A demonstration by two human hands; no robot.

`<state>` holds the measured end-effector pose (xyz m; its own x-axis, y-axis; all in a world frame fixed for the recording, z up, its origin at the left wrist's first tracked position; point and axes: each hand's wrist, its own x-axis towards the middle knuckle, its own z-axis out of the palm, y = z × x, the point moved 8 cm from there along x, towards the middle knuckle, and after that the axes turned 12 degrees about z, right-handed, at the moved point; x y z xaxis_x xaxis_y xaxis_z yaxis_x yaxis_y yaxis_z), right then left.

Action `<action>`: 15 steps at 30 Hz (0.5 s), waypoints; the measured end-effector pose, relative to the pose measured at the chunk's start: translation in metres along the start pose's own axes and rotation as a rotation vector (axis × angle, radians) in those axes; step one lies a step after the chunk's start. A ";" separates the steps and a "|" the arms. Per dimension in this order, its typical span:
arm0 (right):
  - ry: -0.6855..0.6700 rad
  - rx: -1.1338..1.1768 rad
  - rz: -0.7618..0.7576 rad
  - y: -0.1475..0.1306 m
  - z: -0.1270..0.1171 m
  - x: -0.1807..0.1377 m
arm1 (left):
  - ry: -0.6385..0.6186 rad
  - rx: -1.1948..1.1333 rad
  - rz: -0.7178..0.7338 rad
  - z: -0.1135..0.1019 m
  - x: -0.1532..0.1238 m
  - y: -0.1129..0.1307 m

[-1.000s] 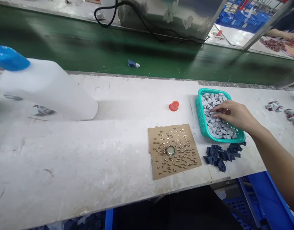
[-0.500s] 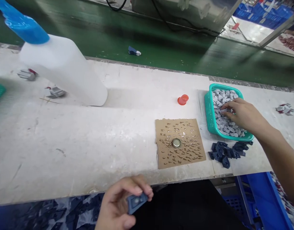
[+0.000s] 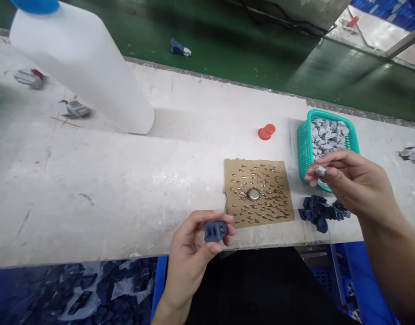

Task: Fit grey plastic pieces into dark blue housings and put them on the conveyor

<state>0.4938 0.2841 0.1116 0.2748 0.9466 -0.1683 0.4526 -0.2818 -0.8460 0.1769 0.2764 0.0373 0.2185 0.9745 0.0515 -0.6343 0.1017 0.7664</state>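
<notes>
In my left hand [image 3: 197, 248] is a dark blue plastic part [image 3: 215, 231] with slots in its face, pinched over the table's front edge. My right hand [image 3: 352, 180] pinches a small grey plastic piece [image 3: 320, 171] between thumb and fingers. That hand is above the near end of a green basket [image 3: 305, 151] of grey pieces, hiding part of it. Several dark blue parts [image 3: 317, 212] lie in a pile below the basket. Between the hands, a brown cardboard square [image 3: 237, 174] carries rows of shiny wet drops and a bottle cap [image 3: 254, 194].
A large white plastic bottle [image 3: 88, 67] stands at the left, with grey-and-red pieces [image 3: 75, 109] beside it. A red cup-like piece [image 3: 267, 132] sits behind the cardboard. Under the table edge, a blue bin [image 3: 160, 275] holds many dark parts.
My right hand has come out of the basket toward me with a grey piece in its fingers. My left hand has risen and moved right, turning the dark blue part.
</notes>
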 end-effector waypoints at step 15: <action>0.174 -0.626 -0.196 -0.024 0.056 -0.039 | 0.082 0.183 0.088 0.016 0.002 -0.014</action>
<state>0.4245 0.2631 0.1099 0.2462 0.9654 0.0863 0.8996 -0.1945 -0.3910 0.1981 0.2742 0.0369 0.1027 0.9917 0.0771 -0.5012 -0.0154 0.8652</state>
